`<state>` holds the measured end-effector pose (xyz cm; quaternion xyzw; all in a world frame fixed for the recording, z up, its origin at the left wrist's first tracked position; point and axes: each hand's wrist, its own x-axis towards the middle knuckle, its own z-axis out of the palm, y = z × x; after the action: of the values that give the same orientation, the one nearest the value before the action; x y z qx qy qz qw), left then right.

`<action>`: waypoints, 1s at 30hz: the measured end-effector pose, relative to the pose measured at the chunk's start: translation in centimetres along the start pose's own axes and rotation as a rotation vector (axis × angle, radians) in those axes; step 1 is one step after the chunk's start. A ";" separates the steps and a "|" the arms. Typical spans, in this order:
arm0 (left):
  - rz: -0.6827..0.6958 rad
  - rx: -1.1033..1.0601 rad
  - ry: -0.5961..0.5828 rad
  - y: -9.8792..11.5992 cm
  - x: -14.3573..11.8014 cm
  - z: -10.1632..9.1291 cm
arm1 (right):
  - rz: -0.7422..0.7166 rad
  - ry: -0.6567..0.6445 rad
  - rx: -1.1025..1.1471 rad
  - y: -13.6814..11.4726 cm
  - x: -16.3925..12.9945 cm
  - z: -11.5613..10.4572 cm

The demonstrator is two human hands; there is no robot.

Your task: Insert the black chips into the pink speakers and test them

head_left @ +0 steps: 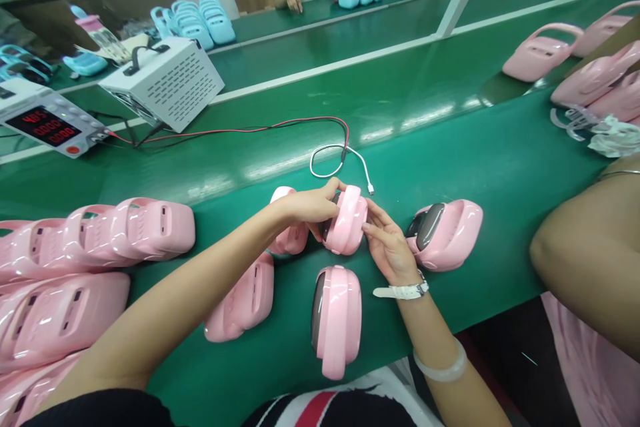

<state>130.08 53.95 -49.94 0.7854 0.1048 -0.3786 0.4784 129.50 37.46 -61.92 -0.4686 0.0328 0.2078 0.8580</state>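
Observation:
In the head view, my left hand point(317, 205) and my right hand point(389, 247) grip a glossy pink device with a carry handle and a dark panel point(349, 223) from both sides. My left fingers curl over its dark side; my right thumb and fingers press on the opposite side. Similar pink devices surround it: one nearer me point(340, 320), one to the right point(447, 237), one partly behind my left wrist point(290, 238), and another partly under my left forearm point(245, 297). Just beyond the held device lies a white cable point(367, 177) with a small metal plug.
Rows of pink devices point(165, 230) fill the left side. A power supply with red digits point(45, 123) feeds red and black leads toward the white cable, beside a grey vented box point(170, 83). Another person's arm point(590, 247) is at right. Blue devices point(215, 20) stand across the line.

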 end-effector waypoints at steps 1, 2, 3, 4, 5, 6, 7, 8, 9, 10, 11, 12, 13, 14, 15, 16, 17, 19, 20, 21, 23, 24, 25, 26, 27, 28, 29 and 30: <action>0.001 -0.001 0.001 0.0 0.0 0.0 | -0.004 0.000 -0.009 0.0 0.0 0.0; 0.001 0.001 0.000 0.0 0.0 0.0 | -0.007 0.001 -0.015 0.0 0.0 -0.1; -0.001 0.006 0.000 0.1 -0.1 0.0 | -0.008 0.001 -0.017 0.0 0.0 -0.1; -0.004 0.012 0.002 0.1 -0.1 0.0 | -0.007 0.001 -0.015 0.0 0.0 -0.1; -0.005 0.016 0.003 0.1 0.0 0.0 | -0.005 0.001 -0.013 0.0 0.0 -0.1; -0.006 0.019 0.005 0.1 0.0 0.0 | -0.003 0.002 -0.011 0.0 0.0 -0.1; -0.005 0.019 0.005 0.1 0.0 0.0 | 0.000 0.002 -0.009 -0.1 0.0 -0.1; -0.005 0.019 0.005 0.1 0.0 0.0 | 0.002 0.003 -0.005 -0.1 0.0 0.0; -0.006 0.019 0.005 0.1 0.0 0.0 | 0.005 0.003 -0.001 -0.1 0.0 0.0; -0.009 0.020 0.004 0.0 0.0 0.0 | 0.008 0.004 0.005 -0.1 0.0 0.0; -0.010 0.022 0.006 0.0 0.0 0.0 | 0.012 0.004 0.012 -0.1 0.0 0.0; -0.011 0.024 0.010 0.0 0.0 0.0 | 0.016 0.004 0.019 -0.1 0.0 0.0; -0.009 0.024 0.012 0.0 0.0 0.0 | 0.018 0.003 0.021 -0.2 0.0 0.0; -0.007 0.024 0.013 0.0 0.0 0.0 | 0.019 0.002 0.020 -0.1 0.0 -0.1; -0.007 0.023 0.017 -0.1 0.1 0.0 | 0.020 0.001 0.015 -0.1 0.0 -0.1; -0.009 0.024 0.021 -0.1 0.1 0.0 | 0.019 0.001 0.008 -0.1 0.1 -0.1; -0.013 0.025 0.024 -0.1 0.1 0.0 | 0.019 0.002 0.003 -0.1 0.1 -0.1; -0.017 0.026 0.029 -0.2 0.1 0.0 | 0.022 0.007 0.003 -0.1 0.1 -0.1; -0.019 0.025 0.032 -0.2 0.1 0.0 | 0.025 0.008 0.006 -0.1 0.1 -0.1; -0.021 0.024 0.032 -0.2 0.1 0.0 | 0.026 0.008 0.006 -0.1 0.1 -0.2; -0.025 0.020 0.031 -0.1 0.1 0.0 | 0.027 0.002 -0.005 -0.1 0.2 -0.3; -0.025 0.017 0.033 -0.1 0.1 0.0 | 0.026 -0.002 -0.012 -0.1 0.3 -0.3; -0.020 0.013 0.035 -0.2 0.1 0.0 | 0.025 -0.004 -0.017 -0.1 0.4 -0.4; -0.014 0.007 0.036 -0.2 0.2 0.1 | 0.023 -0.003 -0.019 -0.1 0.5 -0.5; -0.006 0.001 0.033 -0.2 0.2 0.1 | 0.022 0.001 -0.018 -0.1 0.5 -0.5; -0.001 -0.004 0.029 -0.2 0.3 0.1 | 0.022 0.006 -0.015 0.0 0.6 -0.5; 0.003 -0.007 0.021 -0.2 0.3 0.1 | 0.023 0.011 -0.010 0.0 0.7 -0.5; 0.006 -0.008 0.015 -0.2 0.3 0.1 | 0.025 0.012 -0.006 0.0 0.6 -0.5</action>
<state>130.17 53.95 -50.35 0.7866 0.1074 -0.3709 0.4819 130.12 37.29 -62.35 -0.4720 0.0431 0.2159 0.8537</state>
